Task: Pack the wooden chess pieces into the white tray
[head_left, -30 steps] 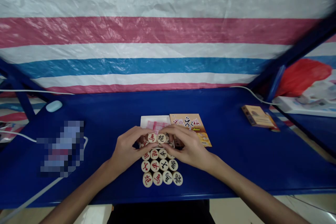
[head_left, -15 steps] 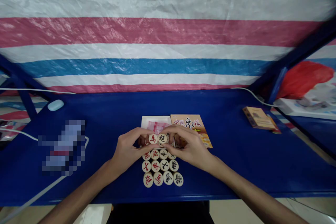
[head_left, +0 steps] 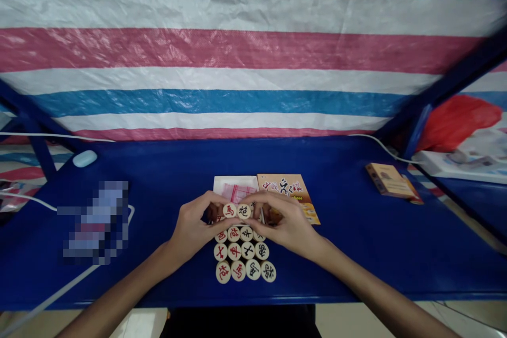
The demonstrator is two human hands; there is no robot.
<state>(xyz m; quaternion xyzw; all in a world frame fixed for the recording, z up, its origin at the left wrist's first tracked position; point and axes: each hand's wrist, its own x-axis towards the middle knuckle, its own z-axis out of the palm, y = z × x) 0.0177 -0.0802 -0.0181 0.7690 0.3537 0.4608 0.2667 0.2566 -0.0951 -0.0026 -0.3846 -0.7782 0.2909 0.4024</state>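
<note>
Pinched in my left hand (head_left: 195, 219) is a round Chinese chess piece (head_left: 229, 210) with a red character. My right hand (head_left: 285, 219) grips another Chinese chess piece (head_left: 244, 212) with a black character, side by side with the red one. Both are held over the near part of a white open box (head_left: 224, 180) that has a pink-checked sheet (head_left: 238, 191) in it. Closer to me, more chess pieces (head_left: 238, 270) lie in rows on the blue table, red on the left and black on the right. My fingers hide part of the box and the farthest row.
A printed box lid (head_left: 309, 210) lies right of the white box. Farther right is a small cardboard box (head_left: 390, 179). On the left are a pixelated object (head_left: 97, 222), a white cable (head_left: 59, 296) and a pale oval case (head_left: 84, 158). Striped sheeting (head_left: 253, 47) hangs behind the table.
Almost nothing differs. The two held pieces have shifted very slightly left, and both hands keep their grip. The rows on the table look the same.
</note>
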